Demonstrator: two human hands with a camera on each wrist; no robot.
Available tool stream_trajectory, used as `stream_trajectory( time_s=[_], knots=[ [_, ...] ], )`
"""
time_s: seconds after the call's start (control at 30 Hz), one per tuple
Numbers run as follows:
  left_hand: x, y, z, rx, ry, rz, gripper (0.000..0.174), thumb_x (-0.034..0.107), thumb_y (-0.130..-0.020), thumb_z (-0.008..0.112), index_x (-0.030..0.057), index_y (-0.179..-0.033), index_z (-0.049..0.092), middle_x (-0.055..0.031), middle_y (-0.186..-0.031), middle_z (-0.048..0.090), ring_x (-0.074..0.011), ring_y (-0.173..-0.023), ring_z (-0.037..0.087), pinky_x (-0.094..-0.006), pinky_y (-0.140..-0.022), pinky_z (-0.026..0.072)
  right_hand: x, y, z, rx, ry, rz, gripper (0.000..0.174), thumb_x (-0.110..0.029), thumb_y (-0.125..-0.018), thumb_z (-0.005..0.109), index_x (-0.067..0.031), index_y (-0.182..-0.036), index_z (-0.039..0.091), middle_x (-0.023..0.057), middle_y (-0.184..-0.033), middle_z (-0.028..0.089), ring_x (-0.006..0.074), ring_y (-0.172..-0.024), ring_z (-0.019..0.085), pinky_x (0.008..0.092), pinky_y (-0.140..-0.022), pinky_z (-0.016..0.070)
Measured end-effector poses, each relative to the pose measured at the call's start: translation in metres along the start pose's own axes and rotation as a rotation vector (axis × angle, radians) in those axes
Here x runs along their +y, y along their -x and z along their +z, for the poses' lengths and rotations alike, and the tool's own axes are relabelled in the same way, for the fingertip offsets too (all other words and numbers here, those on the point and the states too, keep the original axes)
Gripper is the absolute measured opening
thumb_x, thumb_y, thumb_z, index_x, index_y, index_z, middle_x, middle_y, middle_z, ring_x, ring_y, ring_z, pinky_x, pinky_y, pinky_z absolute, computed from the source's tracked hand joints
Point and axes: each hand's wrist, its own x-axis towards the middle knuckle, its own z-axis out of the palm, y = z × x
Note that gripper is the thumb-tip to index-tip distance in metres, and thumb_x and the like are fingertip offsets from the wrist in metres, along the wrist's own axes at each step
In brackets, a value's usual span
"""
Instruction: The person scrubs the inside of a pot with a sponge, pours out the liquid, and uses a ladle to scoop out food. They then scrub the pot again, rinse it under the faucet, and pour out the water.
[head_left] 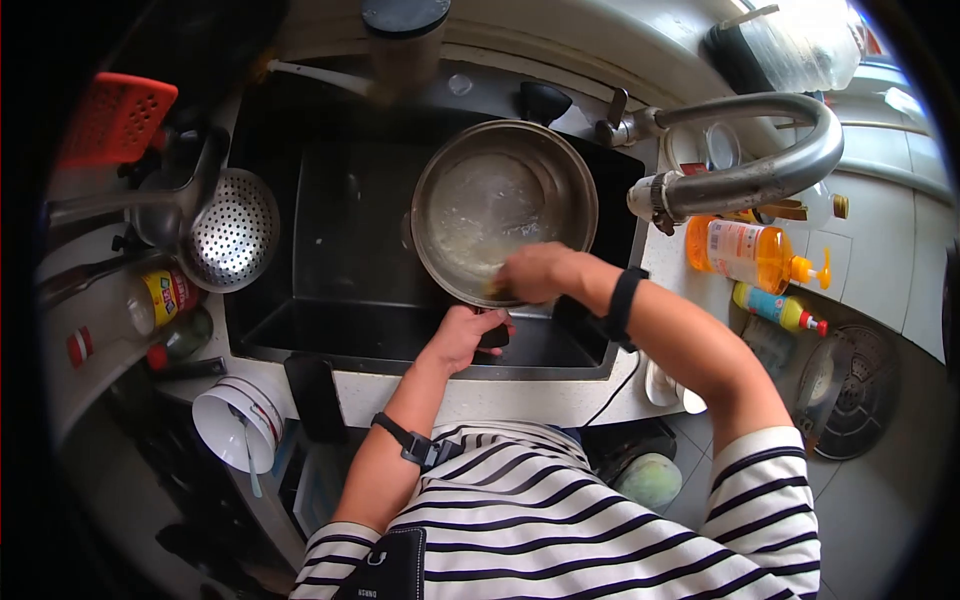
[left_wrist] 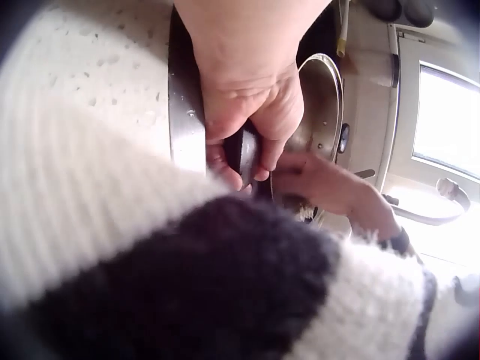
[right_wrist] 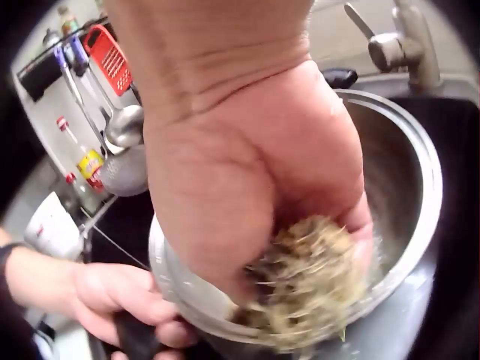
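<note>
A round metal pot point(head_left: 505, 140) with soapy water inside is held over the dark sink point(head_left: 340, 240). My left hand point(head_left: 466, 338) grips its black handle point(head_left: 494, 335); the left wrist view shows the fingers and thumb of the left hand point(left_wrist: 255, 127) around that handle point(left_wrist: 244, 154). My right hand point(head_left: 540, 273) is at the near rim of the pot. In the right wrist view the right hand point(right_wrist: 255, 172) holds a frayed, straw-coloured fibrous scrubber point(right_wrist: 311, 281) against the inner wall and rim of the pot point(right_wrist: 429, 176).
A faucet point(head_left: 760, 170) arches in from the right, near orange point(head_left: 735, 250) and green point(head_left: 775, 307) bottles. To the left are a perforated ladle point(head_left: 232, 230), a red slotted turner point(head_left: 120, 118) and a bottle point(head_left: 160, 300). White bowls point(head_left: 235, 415) stand at the lower left.
</note>
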Motion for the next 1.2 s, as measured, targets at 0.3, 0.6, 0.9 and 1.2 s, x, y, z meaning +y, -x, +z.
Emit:
stream_trajectory(
  time_s=[0.3,0.6,0.9,1.2],
  knots=[
    [-0.002,-0.005,-0.003,-0.027,-0.02,0.049,0.015,0.022,-0.092,0.062,0.0099,-0.1,0.062,-0.0013,-0.092,0.064,-0.0141,-0.086,0.063,-0.0319,-0.058,0.0509,-0.006,-0.009,0.017,0.159,-0.233,0.063,0.03,-0.019,-0.082,0.055,-0.0072,-0.106,0.069,0.0192,-0.108,0.067,0.0347,-0.105,0.063,0.0393,-0.092,0.0493],
    [-0.01,-0.007,-0.005,0.022,0.001,0.113,0.013,0.019,-0.09,0.063,0.0059,-0.091,0.064,-0.0035,-0.084,0.064,-0.0126,-0.077,0.063,-0.0275,-0.054,0.0527,0.019,-0.003,0.017,0.131,0.133,0.213,0.029,-0.019,-0.085,0.053,-0.0087,-0.106,0.07,0.0141,-0.113,0.067,0.0295,-0.104,0.065,0.0393,-0.086,0.0512],
    [-0.006,-0.003,-0.004,0.015,0.014,0.104,0.012,0.019,-0.091,0.062,0.0077,-0.095,0.062,-0.0028,-0.086,0.064,-0.0135,-0.081,0.063,-0.0294,-0.055,0.0527,0.047,-0.005,0.025,0.359,0.54,0.221,0.025,-0.022,-0.086,0.052,-0.013,-0.101,0.07,0.01,-0.108,0.066,0.0293,-0.107,0.058,0.0384,-0.085,0.046],
    [-0.007,-0.003,-0.003,0.053,0.023,0.096,0.013,0.019,-0.09,0.063,0.008,-0.097,0.062,-0.0019,-0.087,0.064,-0.0123,-0.078,0.062,-0.0275,-0.055,0.0515,-0.002,-0.018,0.038,0.266,-0.337,0.03,0.039,-0.025,-0.088,0.051,-0.0184,-0.126,0.06,0.0151,-0.114,0.066,0.0329,-0.109,0.061,0.0406,-0.094,0.0478]
  ],
)
